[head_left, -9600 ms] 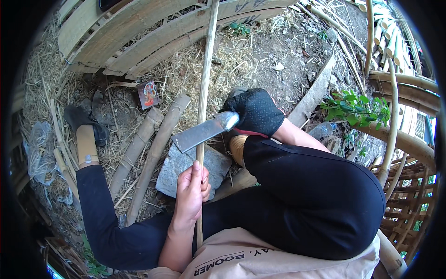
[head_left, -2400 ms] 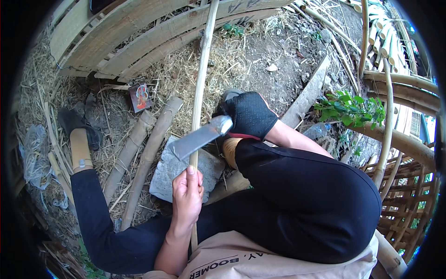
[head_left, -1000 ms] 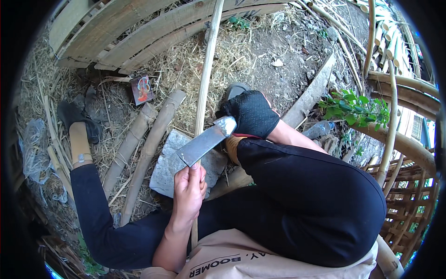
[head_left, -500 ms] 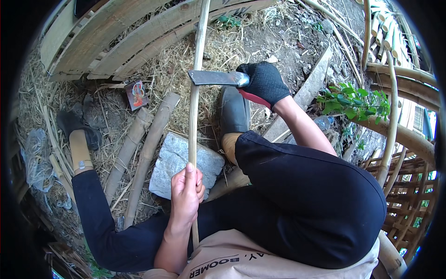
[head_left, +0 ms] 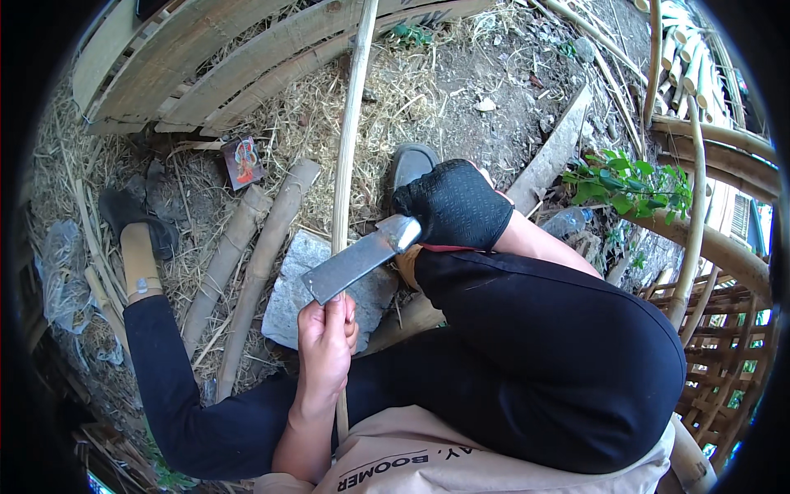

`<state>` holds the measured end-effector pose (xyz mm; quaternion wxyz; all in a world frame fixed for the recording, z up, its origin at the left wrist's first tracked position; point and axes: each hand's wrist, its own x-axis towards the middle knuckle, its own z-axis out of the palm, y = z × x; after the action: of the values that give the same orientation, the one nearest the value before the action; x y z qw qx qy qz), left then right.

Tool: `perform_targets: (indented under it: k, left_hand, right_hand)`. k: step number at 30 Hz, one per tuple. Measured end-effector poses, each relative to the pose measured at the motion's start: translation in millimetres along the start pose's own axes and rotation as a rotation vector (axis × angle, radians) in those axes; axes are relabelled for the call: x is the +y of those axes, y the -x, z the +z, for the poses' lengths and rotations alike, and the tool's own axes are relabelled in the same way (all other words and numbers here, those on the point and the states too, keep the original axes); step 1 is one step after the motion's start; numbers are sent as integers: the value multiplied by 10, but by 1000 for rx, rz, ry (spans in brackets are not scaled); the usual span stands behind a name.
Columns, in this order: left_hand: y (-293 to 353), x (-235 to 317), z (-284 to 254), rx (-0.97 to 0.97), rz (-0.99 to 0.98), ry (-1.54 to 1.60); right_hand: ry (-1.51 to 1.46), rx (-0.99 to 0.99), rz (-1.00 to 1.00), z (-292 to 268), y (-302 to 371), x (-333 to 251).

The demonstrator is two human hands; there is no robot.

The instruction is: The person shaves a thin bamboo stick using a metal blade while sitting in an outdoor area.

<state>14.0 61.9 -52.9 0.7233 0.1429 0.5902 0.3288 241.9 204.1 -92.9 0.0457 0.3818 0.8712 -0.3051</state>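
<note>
My bare left hand is closed round a long pale bamboo strip. The strip runs from my lap away past the top edge of the view. In a black glove, my right hand grips a machete with a broad dark blade; its handle is hidden in the fist. The blade lies slantwise across the strip, its tip close above my left thumb. Whether the edge touches the strip I cannot tell. Beneath the strip, between my legs, sits a pale grey stone block.
Two thick bamboo poles lie left of the block. Wooden slats border the far left, above a small printed packet. At the right are a leafy plant, bamboo rails and a woven basket. Straw covers much ground.
The machete has come down along the strip toward my left hand, and its blade has turned from level to slanted. My left hand and the strip have hardly moved.
</note>
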Motion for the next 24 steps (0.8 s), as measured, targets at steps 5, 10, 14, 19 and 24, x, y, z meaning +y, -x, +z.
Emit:
perform_targets:
  k: [5,10,14,19,24]
  left_hand:
    - [-1,-123,-21,88,104,-168]
    - [-20,-132,-5,109,146,-220]
    - [-1,-110,38,102,126,-198]
    - [-3,-132,6,80,127,-159]
    - [-12,-85,36,32,84,-91]
  right_hand:
    - [68,27,75,22,-52,-36]
    - [116,94,104,19,-101,-56]
    - [2,355,359,-11,-291,322]
    - [104,404,424,-328,-452,765]
    - [21,361,403,-266,-278,603]
